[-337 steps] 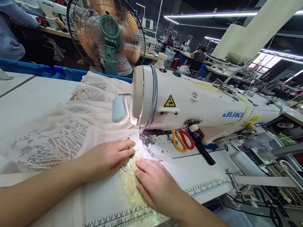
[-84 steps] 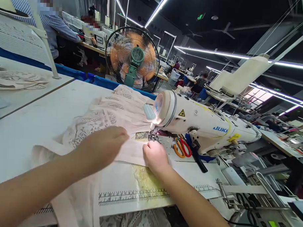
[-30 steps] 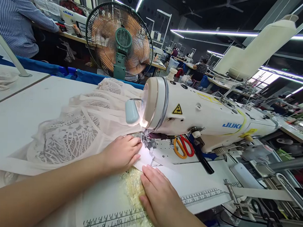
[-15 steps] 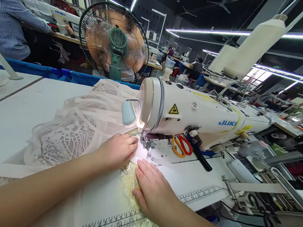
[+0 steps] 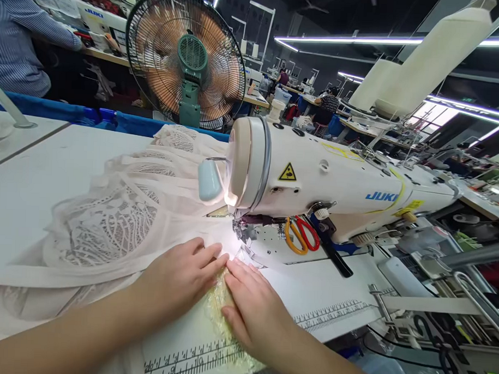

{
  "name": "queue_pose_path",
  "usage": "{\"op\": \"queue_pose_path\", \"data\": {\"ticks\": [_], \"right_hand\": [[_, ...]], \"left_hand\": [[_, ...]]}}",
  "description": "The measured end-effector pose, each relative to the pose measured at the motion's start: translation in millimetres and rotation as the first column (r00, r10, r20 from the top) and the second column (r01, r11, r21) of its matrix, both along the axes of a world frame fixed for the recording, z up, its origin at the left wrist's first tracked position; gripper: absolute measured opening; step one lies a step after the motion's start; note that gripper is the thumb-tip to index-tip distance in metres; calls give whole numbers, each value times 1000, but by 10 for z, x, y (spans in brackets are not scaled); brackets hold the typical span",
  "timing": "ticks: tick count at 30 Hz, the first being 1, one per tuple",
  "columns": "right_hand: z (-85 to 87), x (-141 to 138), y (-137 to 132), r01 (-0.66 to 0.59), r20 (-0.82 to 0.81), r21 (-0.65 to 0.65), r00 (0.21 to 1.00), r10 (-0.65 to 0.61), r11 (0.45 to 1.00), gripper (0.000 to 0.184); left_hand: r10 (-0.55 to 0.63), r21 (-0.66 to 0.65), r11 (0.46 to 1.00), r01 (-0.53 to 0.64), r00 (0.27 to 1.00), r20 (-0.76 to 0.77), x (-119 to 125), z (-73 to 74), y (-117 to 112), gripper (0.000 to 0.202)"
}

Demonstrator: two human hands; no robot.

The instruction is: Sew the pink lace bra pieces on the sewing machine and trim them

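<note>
Your white table (image 5: 25,157) carries everything, and your sewing machine (image 5: 315,175) stands across it with its lamp lit over the presser foot (image 5: 236,226). The pale garment (image 5: 109,228) lies mostly left of the machine, lace panels spread out and its edge running up to the foot, so you look to be partway through a seam. Finished stitching is too small to make out, so how much is done cannot be told; the cloth by your fingers is probably part of what is left. Your left hand (image 5: 185,275) lies palm down, fingers loosely bent and pressing the cloth; your right hand (image 5: 257,302) is flattened beside it, fingers together, thumb apart, gripping nothing. Between them shows a yellow patch (image 5: 216,306) on the tabletop; the scissors (image 5: 302,236) lie untouched under the arm.
</note>
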State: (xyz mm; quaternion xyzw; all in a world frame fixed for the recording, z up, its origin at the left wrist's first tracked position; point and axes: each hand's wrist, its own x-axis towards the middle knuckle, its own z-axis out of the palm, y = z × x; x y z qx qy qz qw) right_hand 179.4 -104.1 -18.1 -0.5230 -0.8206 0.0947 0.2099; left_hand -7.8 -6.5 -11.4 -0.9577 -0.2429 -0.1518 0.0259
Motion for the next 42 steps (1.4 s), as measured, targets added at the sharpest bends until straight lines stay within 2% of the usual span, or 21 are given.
{"op": "queue_pose_path", "data": {"ticks": [4, 11, 16, 26, 33, 38, 42], "right_hand": [[7, 77, -25, -22, -32, 42, 999, 23, 999, 36], [21, 112, -11, -32, -78, 123, 996, 42, 992, 32], [14, 135, -4, -34, -83, 130, 996, 45, 991, 31], [15, 126, 7, -38, -89, 130, 995, 49, 991, 30], [24, 114, 11, -24, -97, 130, 995, 37, 991, 29], [10, 95, 8, -23, -102, 152, 994, 39, 988, 27], [41, 40, -25, -34, -113, 191, 992, 56, 981, 24]], "left_hand": [[-50, 20, 999, 51, 998, -30, -35, 59, 21, 19], [-109, 75, 991, 111, 994, -26, -48, 24, 86, 25], [-143, 91, 985, 144, 990, -19, -36, 31, 209, 27], [-137, 56, 988, 142, 988, -71, -71, 104, 488, 34], [-95, 31, 995, 98, 991, -94, -59, 70, 657, 37], [-55, 1, 998, 56, 985, -164, -54, 135, 717, 35], [-40, 33, 998, 46, 983, -181, -55, 182, 717, 34]]}}
